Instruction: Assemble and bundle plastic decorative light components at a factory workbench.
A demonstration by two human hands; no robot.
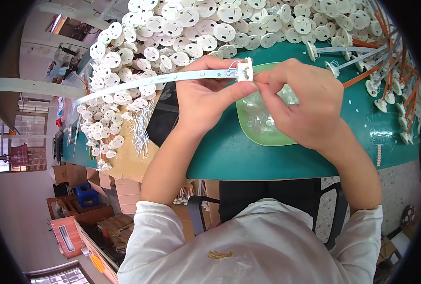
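Observation:
My left hand (198, 105) is closed round one end of a long white LED strip (142, 82), which bows out to the left. At that end sits a white plastic end cap (245, 71), seen nearly edge-on, with thin white wires next to it. My right hand (310, 102) is pinched against the cap's right side. Whatever lies between its fingertips is too small or hidden to make out. Below the hands stands a light green tray (262, 141) holding small clear pieces, partly covered by my right hand.
Many round white discs (187, 16) are heaped across the back and left of the green table (220, 158). More strips with white end caps (383, 97) lie at the right. A bundle of white wires (139, 128) rests left of my forearm.

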